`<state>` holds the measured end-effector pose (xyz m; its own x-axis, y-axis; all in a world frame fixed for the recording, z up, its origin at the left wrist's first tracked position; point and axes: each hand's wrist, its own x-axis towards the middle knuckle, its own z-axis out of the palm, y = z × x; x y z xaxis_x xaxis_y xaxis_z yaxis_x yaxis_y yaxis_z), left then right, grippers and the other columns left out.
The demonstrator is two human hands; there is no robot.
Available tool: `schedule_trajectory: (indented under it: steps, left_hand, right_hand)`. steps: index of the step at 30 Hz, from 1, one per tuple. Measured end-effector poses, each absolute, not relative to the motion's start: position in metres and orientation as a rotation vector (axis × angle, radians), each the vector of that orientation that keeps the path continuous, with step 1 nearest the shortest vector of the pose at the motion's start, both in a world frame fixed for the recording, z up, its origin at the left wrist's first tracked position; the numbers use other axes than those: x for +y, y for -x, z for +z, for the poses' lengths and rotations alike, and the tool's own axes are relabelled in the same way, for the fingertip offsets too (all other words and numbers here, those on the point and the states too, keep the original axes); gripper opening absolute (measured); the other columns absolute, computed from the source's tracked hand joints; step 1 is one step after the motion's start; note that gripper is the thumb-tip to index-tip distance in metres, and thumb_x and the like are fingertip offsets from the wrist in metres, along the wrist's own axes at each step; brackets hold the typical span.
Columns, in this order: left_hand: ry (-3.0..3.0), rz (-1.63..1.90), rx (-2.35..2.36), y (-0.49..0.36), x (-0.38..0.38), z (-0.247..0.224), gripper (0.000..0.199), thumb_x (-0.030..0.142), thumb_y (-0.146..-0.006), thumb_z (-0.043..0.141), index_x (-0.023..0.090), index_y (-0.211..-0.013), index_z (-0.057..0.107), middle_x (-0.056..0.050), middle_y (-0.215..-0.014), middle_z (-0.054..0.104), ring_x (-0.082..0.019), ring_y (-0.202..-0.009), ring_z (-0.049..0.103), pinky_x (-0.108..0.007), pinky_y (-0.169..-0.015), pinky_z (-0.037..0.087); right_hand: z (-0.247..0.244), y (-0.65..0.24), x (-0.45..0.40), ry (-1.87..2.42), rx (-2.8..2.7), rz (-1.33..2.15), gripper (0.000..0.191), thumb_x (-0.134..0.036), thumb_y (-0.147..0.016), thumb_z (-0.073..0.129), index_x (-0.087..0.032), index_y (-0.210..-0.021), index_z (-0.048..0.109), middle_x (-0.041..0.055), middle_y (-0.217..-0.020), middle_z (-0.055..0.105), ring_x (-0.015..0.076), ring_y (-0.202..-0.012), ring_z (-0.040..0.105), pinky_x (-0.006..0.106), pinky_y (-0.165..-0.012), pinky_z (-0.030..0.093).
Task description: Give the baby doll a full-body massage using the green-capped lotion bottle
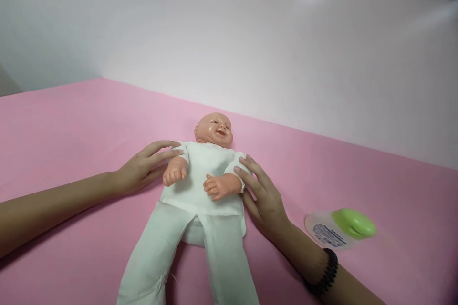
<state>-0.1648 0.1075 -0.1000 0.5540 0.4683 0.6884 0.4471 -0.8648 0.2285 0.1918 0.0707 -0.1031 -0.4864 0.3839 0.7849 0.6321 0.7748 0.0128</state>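
A baby doll (202, 176) lies on its back on a pink-covered desk (71, 133), its head pointing away from the person and its legs running out of view at the bottom. It wears a white shirt (203, 167) and loose white trousers (181, 257). The left hand (146, 167) lies open with its grip wide, the fingers spread and their tips touching the shoulder of the shirt on the left of the view. The right hand (265, 200) is just as wide, its fingers against the other sleeve (236, 164) and the doll's side, with a black beaded bracelet (327, 274) on the wrist. Neither grip appears closed on anything; the two hands flank the chest. The doll looks light, with a stiff, smooth plastic head (213, 129) and a soft, limp cloth-covered body and legs that would probably fold easily. The head might loll if the doll were raised by its limbs, so the surest hold would seem to be behind the neck and shoulders, with the other hand under the hips. The cloth should give better purchase than the glossy plastic. A bottle (331, 231) with a green cap (354, 223) lies on its side near the right hand, and a pale board (250, 43) stands behind the desk.
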Motion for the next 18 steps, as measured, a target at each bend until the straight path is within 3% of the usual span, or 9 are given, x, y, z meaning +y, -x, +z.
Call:
schedule_trajectory:
  steps: [2,4,7,10,13,18]
  left_hand:
    - [-2.502,1.198,0.917,0.165,0.110,-0.099,0.045,0.029,-0.102,0.056,0.027,-0.146,0.050,-0.013,-0.145,0.059,-0.024,-0.135,0.060,-0.038,-0.113,0.053]
    - [-2.101,1.229,1.092,0.164,0.114,-0.095,0.043,0.039,-0.103,0.054,0.024,-0.143,0.048,-0.012,-0.143,0.060,-0.025,-0.133,0.061,-0.042,-0.113,0.055]
    - [-1.441,1.281,1.196,0.163,0.124,-0.090,0.045,0.049,-0.101,0.054,0.022,-0.136,0.047,-0.013,-0.144,0.060,-0.026,-0.130,0.064,-0.045,-0.112,0.056]
    - [-1.138,1.225,1.119,0.166,0.132,-0.089,0.040,0.047,-0.099,0.059,0.018,-0.126,0.052,-0.016,-0.139,0.065,-0.026,-0.125,0.069,-0.047,-0.119,0.052]
    - [-1.107,1.216,1.087,0.169,0.134,-0.090,0.038,0.046,-0.098,0.061,0.019,-0.124,0.053,-0.014,-0.134,0.068,-0.025,-0.124,0.070,-0.047,-0.120,0.051]
    - [-1.179,1.203,1.162,0.169,0.130,-0.091,0.050,0.056,-0.093,0.067,0.023,-0.126,0.050,-0.012,-0.137,0.065,-0.026,-0.125,0.068,-0.048,-0.120,0.051]
  right_hand:
    - [-0.105,-0.192,0.071,0.864,-1.950,-0.149,0.047,-0.012,-0.100,0.054,-0.024,-0.145,0.049,0.0110,-0.144,0.057,0.0202,-0.141,0.056,0.038,-0.113,0.056]
    - [-0.104,-0.192,0.073,1.031,-1.635,0.144,0.041,-0.031,-0.101,0.059,-0.023,-0.140,0.050,0.0098,-0.134,0.063,0.0170,-0.122,0.067,0.031,-0.098,0.063]
    - [-0.096,-0.195,0.083,1.195,-1.112,0.614,0.055,-0.055,-0.094,0.066,-0.020,-0.133,0.048,0.0105,-0.127,0.065,0.0179,-0.109,0.072,0.032,-0.089,0.066]
    - [-0.090,-0.199,0.094,1.229,-0.777,0.970,0.050,-0.045,-0.092,0.067,-0.020,-0.132,0.049,0.0089,-0.129,0.066,0.0170,-0.112,0.072,0.034,-0.096,0.065]
    - [-0.089,-0.201,0.099,1.249,-0.705,1.047,0.045,-0.037,-0.091,0.066,-0.021,-0.131,0.052,0.0067,-0.129,0.066,0.0144,-0.112,0.071,0.029,-0.096,0.065]
    - [-0.089,-0.197,0.088,1.270,-0.904,0.880,0.069,-0.052,-0.083,0.077,-0.020,-0.134,0.044,0.0094,-0.130,0.065,0.0180,-0.109,0.072,0.031,-0.091,0.066]
